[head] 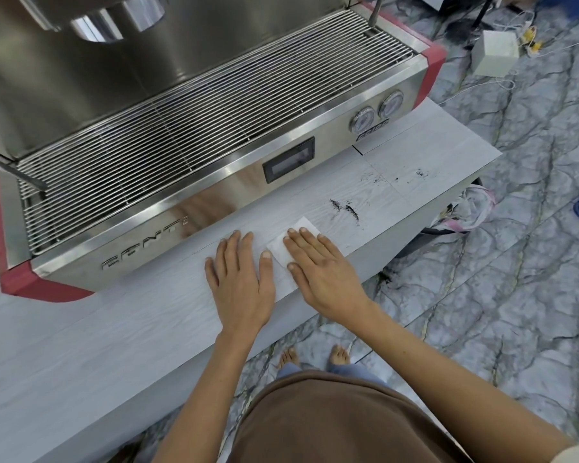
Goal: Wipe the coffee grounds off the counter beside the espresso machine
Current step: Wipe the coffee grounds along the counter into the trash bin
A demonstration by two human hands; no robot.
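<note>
The coffee grounds (346,208) are lying in dark streaks on the pale counter (81,345), in front of the espresso machine (214,128) near its right end, with a thinner scatter (422,173) sitting farther right toward the counter's end. A white wipe (283,253) is lying flat just short of the nearest streaks, not yet touching them. The right hand (321,272) is pressing down on it with straight, spread fingers; the left hand (239,279) is resting flat and spread on the bare counter just beside it, holding nothing.

To wipe well, the right hand is probably best keeping even pressure and pushing the wipe over the streaks, then gathering them inward instead of flicking them outward. The far scatter is likely needing a second pass.

The counter strip here is narrow: the machine's steel front is standing close behind the hands, and the front edge is running just under the right wrist, with marbled floor (515,295) below. Grounds pushed forward or rightward are at risk of dropping over an edge. Open room is lying along the counter to the left and to the right.
</note>
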